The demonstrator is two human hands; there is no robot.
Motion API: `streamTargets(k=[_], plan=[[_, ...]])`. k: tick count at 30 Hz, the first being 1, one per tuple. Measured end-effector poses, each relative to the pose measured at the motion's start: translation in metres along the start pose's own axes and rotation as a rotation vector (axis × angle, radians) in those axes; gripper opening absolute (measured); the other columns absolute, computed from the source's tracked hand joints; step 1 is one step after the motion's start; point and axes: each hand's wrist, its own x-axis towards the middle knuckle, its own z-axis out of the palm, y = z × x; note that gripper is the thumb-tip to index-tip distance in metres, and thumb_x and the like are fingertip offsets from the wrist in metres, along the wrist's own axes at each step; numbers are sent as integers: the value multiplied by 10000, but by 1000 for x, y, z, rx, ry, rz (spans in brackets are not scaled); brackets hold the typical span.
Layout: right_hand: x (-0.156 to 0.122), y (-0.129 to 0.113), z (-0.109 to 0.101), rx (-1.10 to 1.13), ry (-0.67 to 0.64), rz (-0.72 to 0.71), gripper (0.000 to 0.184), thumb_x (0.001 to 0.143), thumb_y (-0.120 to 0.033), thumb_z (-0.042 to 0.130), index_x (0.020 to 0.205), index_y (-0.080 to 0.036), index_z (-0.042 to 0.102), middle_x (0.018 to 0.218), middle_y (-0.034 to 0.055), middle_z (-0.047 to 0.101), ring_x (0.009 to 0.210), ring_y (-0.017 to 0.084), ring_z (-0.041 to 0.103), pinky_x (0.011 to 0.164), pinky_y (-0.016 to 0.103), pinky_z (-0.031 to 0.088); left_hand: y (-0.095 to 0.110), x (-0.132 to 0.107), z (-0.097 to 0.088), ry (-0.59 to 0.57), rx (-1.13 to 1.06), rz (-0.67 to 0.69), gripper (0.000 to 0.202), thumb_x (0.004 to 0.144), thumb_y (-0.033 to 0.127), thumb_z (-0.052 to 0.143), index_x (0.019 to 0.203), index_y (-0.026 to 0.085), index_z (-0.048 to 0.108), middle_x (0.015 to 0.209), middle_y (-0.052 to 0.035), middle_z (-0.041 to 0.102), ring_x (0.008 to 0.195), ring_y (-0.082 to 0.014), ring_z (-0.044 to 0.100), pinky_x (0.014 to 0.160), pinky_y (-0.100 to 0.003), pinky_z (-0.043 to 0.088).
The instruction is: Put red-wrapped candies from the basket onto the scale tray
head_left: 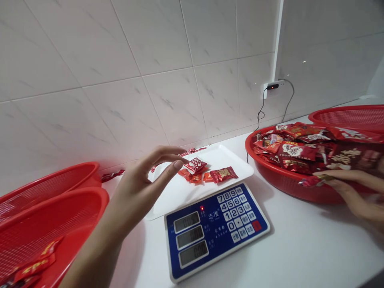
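Note:
My left hand hovers over the white tray of a digital scale, thumb and fingers apart with nothing between them. Just beyond its fingertips lies a red candy packet with white print. A dark red packet with gold print and several smaller orange-red packets share the tray. On the right, my right hand pinches a small wrapped candy, pinkish red with a gold end. That candy is in front of the rim of a red basket heaped with red packets.
Two red baskets stand at the left, the nearer holding several packets. Another red basket is behind the full one. Loose wrapped pieces lie by the tiled wall. A cord hangs from a wall socket.

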Motion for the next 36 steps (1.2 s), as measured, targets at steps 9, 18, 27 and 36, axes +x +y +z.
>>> streamTargets(k=[9, 18, 27, 36], plan=[[44, -27, 27, 311, 93, 17, 88, 795, -208, 633, 800, -261, 703, 765, 48, 601, 690, 199, 614, 628, 326, 500, -1, 0, 1, -13, 9, 43, 288, 881, 509, 572, 1039, 304, 699, 1074, -28, 722, 1040, -239, 645, 862, -344, 526], [87, -159, 62, 1173, -393, 269, 70, 806, -288, 692, 828, -243, 740, 893, 30, 614, 850, 177, 612, 807, 350, 527, 8, -4, 39, -203, -131, 30, 226, 874, 448, 561, 956, 260, 654, 836, -27, 731, 756, -208, 702, 650, -307, 576], [81, -122, 94, 1069, -242, 384, 162, 886, -321, 595, 911, -251, 739, 1039, 60, 634, 1025, 212, 581, 978, 406, 451, -30, 11, 15, -53, 331, 37, 313, 859, 513, 469, 796, 262, 647, 719, -37, 740, 615, -253, 687, 529, -319, 468], [78, -110, 97, 914, -23, 374, 160, 869, -281, 611, 908, -225, 756, 886, 53, 656, 903, 199, 602, 848, 381, 498, -25, 7, -12, 111, 391, 52, 224, 853, 482, 582, 906, 298, 699, 850, 21, 745, 775, -171, 695, 603, -239, 493]])
